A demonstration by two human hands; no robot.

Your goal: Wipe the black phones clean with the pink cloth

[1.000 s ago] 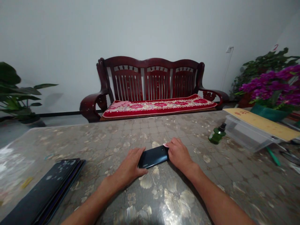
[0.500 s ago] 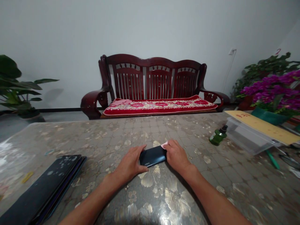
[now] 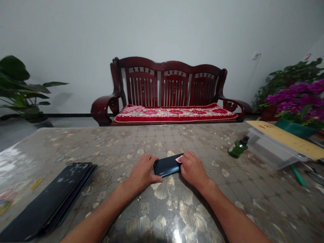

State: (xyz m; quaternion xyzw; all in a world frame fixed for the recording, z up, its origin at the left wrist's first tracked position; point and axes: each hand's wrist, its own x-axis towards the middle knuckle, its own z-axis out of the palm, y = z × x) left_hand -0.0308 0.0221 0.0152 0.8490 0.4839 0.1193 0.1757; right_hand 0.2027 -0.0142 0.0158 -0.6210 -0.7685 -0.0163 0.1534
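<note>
A dark blue smartphone (image 3: 167,165) lies back side up at the middle of the table, slightly tilted in my view. My left hand (image 3: 144,171) grips its left end, fingers along the far edge and thumb at the near edge. Over the phone's right end, my right hand (image 3: 192,170) is closed on a small pink cloth (image 3: 179,159). Only a corner of the cloth shows past the fingers, touching the phone's back near its far right corner.
To the left lie a stack of dark flat folders (image 3: 50,199) and a yellow band (image 3: 36,183). A green spray bottle (image 3: 238,148) stands at right beside a clear plastic box (image 3: 273,153) topped by a yellow board (image 3: 286,136). A wooden bench (image 3: 174,87) stands beyond the table (image 3: 121,141).
My view has turned a little to the left, so everything sits slightly further right. The pink cloth corner has shifted a little nearer across the phone's back; my left hand keeps its hold.
</note>
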